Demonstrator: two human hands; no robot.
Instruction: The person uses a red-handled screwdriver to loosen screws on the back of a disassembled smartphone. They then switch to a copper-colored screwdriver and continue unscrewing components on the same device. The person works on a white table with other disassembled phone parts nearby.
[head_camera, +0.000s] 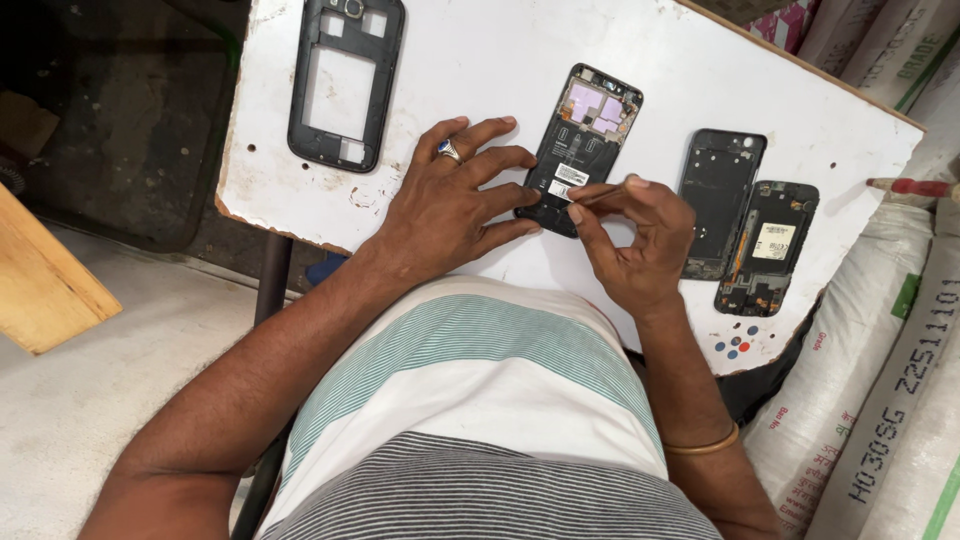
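Note:
An opened black phone (585, 130) with its back cover off lies on the white table (480, 60), its circuit board showing at the far end. My left hand (450, 195), with a ring on one finger, lies flat with fingertips pressing the phone's near left edge. My right hand (635, 240) pinches a thin tool (603, 194) whose tip touches the phone's near end.
A black phone frame (345, 80) lies at the far left of the table. To the right lie a black back cover (720, 195) and another opened phone (768, 250). Several small screws (735, 342) sit near the table's right edge. White printed sacks (880, 380) stand on the right.

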